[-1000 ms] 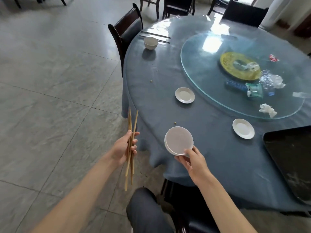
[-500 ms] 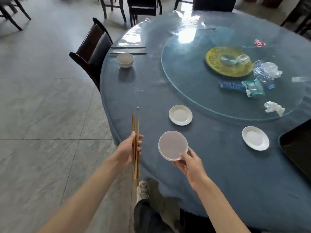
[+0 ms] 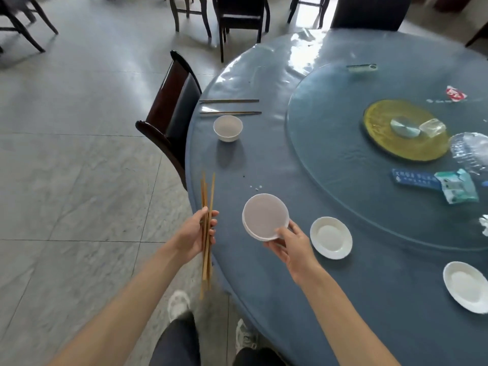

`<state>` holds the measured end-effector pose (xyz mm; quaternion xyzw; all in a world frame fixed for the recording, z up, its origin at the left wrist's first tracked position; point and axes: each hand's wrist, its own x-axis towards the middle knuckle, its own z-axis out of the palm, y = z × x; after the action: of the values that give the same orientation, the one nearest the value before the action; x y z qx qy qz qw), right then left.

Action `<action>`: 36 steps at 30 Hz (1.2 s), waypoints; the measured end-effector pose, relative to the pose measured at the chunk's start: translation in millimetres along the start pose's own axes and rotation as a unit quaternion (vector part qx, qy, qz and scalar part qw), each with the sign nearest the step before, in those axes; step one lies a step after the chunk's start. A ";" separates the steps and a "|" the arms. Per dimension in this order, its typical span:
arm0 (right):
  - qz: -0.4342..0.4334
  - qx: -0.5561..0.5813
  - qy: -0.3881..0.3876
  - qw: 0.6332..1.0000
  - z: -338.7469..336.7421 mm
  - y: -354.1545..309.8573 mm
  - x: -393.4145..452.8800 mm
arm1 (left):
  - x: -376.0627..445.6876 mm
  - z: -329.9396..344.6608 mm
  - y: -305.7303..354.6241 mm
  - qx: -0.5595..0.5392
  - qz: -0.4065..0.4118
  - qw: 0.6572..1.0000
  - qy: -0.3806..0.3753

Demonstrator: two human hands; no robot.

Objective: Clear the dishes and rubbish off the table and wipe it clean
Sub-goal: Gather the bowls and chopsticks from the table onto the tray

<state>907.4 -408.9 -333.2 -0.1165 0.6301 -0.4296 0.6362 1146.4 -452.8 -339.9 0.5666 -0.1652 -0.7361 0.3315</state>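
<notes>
Collecting step. Left hand (image 3: 196,235) grips a bundle of wooden chopsticks (image 3: 207,204) at the blue round table's (image 3: 264,299) edge; right hand (image 3: 291,243) pinches stacked white bowls (image 3: 265,216) above it. Likely next: white bowl (image 3: 227,128) and two chopstick pairs (image 3: 229,107) beyond; both hands are full, so stacking needed.

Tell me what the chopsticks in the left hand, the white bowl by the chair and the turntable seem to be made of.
Chopsticks: probably bamboo or wood, matte tan sticks.
White bowl: likely glazed ceramic, smooth white with a soft sheen; melamine is possible.
Turntable: clear glass, since the blue cloth shows through it and it reflects light.
</notes>
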 end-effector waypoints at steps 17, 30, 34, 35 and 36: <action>-0.066 0.103 0.129 0.984 220.6 -92.5 108.7 | 137.5 -86.5 249.6 0.094 -0.024 0.989 -0.111; -0.063 0.137 0.161 0.975 275.3 -140.1 215.8 | 267.2 -56.1 351.2 0.251 -0.028 0.960 -0.124; -0.037 0.119 0.190 0.974 283.6 -142.0 250.4 | 319.0 -37.8 368.6 0.368 0.056 0.923 -0.099; -0.029 0.118 0.201 0.972 286.3 -142.0 255.2 | 332.7 -33.5 370.3 0.416 0.091 0.900 -0.089; -0.024 0.121 0.213 0.969 288.3 -141.6 259.3 | 346.6 -29.5 371.7 0.471 0.126 0.870 -0.074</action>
<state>1068.5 -787.6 -366.0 0.0401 0.6914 -0.5329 0.4862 1238.1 -952.7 -370.0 0.5739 -0.5864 -0.5624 0.1020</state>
